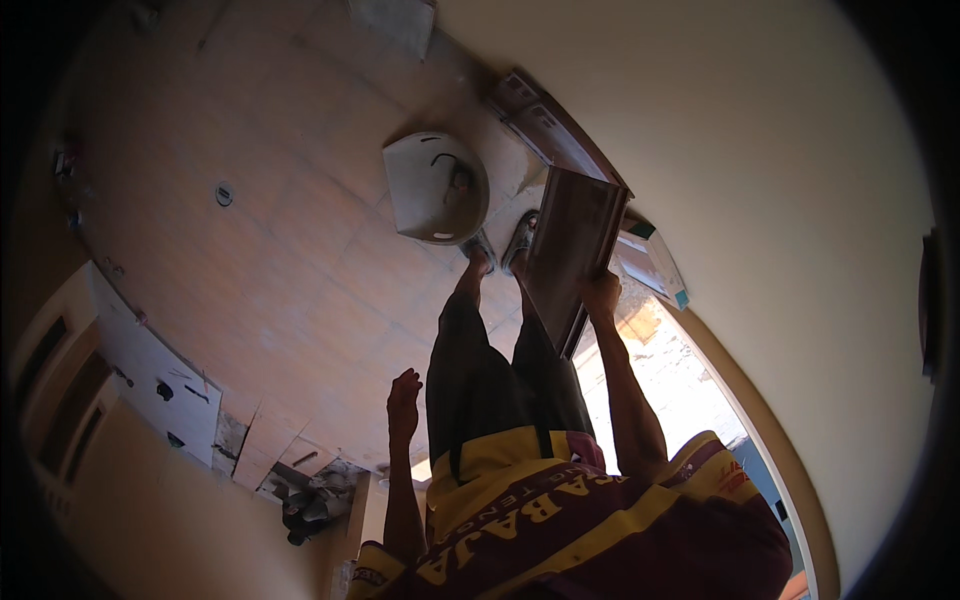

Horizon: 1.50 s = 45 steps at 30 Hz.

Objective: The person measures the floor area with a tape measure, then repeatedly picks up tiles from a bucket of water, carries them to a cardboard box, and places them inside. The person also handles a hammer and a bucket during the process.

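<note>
My right hand (600, 292) grips the edge of a dark brown rectangular panel (575, 240), which stands tilted beside my legs on the right. My left hand (405, 395) hangs beside my left thigh, holding nothing, its fingers loosely apart. In front of my feet sits a pale container (415, 190) with a rounded side and dark slots; something small and dark is inside. Another stretch of brown boards (545, 130) leans along the wall beyond the panel.
Tiled floor (280, 220) stretches leftward to a white board (160, 340) with small dark items. Dark clutter (305, 510) lies at the lower left, too dim to identify. A flat box (650, 262) leans at the right wall (780, 180), near a bright doorway (670, 380).
</note>
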Each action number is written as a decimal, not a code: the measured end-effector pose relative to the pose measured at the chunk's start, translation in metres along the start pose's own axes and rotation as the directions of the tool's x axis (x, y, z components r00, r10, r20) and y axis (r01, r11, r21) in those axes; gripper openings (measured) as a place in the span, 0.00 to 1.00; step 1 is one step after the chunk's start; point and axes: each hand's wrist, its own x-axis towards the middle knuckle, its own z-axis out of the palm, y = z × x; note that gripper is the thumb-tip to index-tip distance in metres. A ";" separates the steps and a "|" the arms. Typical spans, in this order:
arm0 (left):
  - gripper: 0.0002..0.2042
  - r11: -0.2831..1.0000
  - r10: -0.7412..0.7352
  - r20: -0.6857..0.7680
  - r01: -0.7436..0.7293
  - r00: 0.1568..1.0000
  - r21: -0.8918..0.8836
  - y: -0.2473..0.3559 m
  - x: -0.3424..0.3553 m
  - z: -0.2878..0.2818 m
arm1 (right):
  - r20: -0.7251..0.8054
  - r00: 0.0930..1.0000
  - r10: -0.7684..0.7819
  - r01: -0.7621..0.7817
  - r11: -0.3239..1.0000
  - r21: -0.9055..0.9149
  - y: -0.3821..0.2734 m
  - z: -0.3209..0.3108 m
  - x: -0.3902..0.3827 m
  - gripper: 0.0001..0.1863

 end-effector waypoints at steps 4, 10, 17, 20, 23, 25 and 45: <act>0.21 0.998 0.007 -0.010 -0.008 1.000 -0.059 -0.011 0.006 -0.012 | 0.084 0.969 -0.232 0.244 0.951 -0.192 -0.030 0.005 0.047 0.19; 0.20 0.989 -0.111 -0.071 0.104 0.991 -0.103 -0.046 0.001 -0.010 | 0.208 0.883 -0.421 0.468 0.825 -0.316 -0.069 0.052 0.117 0.19; 0.20 0.980 -0.188 -0.107 0.179 0.976 -0.092 -0.061 0.004 0.014 | 0.202 0.799 -0.566 0.600 0.729 -0.330 -0.092 0.103 0.197 0.21; 0.19 0.984 -0.175 -0.078 0.175 0.981 -0.003 -0.056 0.021 0.025 | 0.229 0.790 -0.569 0.611 0.699 -0.371 -0.099 0.111 0.226 0.20; 0.19 0.989 -0.132 -0.056 0.136 0.990 0.057 -0.031 0.060 0.040 | 0.225 0.788 -0.573 0.611 0.682 -0.402 -0.104 0.123 0.258 0.22; 0.18 0.996 -0.080 -0.028 0.081 0.996 0.048 -0.013 0.097 0.052 | 0.224 0.776 -0.589 0.620 0.648 -0.442 -0.099 0.131 0.288 0.22; 0.13 0.532 0.843 -0.091 -0.798 0.530 0.283 0.253 0.553 0.307 | 0.275 0.753 -0.598 0.647 0.596 -0.475 -0.112 0.162 0.372 0.22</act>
